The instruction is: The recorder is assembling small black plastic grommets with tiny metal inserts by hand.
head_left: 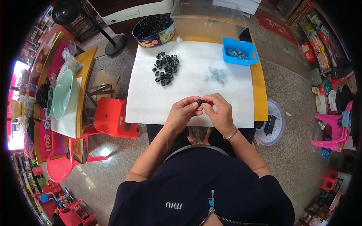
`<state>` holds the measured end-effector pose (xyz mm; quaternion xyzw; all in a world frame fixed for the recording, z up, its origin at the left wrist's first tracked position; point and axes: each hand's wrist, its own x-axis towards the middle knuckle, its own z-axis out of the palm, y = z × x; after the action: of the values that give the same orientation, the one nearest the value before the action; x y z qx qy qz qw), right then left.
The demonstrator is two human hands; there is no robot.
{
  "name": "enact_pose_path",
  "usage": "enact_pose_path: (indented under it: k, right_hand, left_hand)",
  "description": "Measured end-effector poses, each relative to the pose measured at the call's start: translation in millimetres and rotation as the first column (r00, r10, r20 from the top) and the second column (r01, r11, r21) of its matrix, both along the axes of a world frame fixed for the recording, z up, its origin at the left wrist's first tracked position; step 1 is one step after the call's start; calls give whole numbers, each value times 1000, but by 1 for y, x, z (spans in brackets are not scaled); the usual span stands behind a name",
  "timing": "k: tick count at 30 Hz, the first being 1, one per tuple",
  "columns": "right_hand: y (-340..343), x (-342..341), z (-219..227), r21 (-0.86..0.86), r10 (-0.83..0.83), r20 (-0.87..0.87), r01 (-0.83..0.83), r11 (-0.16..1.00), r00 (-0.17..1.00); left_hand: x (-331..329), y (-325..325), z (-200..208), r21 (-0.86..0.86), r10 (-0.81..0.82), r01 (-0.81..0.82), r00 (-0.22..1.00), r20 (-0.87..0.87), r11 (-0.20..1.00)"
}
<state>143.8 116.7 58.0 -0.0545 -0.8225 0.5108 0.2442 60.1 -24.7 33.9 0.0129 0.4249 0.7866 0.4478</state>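
Note:
Over the near part of the white sheet (pixel 237 107), my left hand (pixel 181 112) and my right hand (pixel 220 113) meet, fingertips pinched together. Between them is a small black round piece (pixel 200 102), gripped from both sides; the fingers cover part of it, and I cannot tell if it is one or two pieces. More small black round pieces (pixel 164 69), some with a hole in the middle like tiny wheels, lie loose farther left. Ahead and to the right is a scatter of tiny pale bluish bits (pixel 217 76), too small to name.
A round tin (pixel 151 40) full of black pieces stands at the far left, a blue basket (pixel 227 56) of bluish bits at the far right. Behind is a clear plastic box (pixel 209 22). A red stool (pixel 109 116) stands left, a round lidded tub (pixel 277 132) right.

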Motion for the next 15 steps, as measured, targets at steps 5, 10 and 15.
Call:
enact_pose_path:
  k: [5,10,15]
  right_hand:
    - [2,1,-13,-435,41,35,-22,900,999]
    - [-1,2,0,-630,95,48,-43,775,994]
    - [2,2,-6,-440,73,45,-46,897,996]
  left_hand:
    - [0,0,5,56,18,-22,997,74,998]
    - [0,-1,9,58,3,-7,998,69,998]
    - [1,-1,13,44,13,-15,999,47,999]
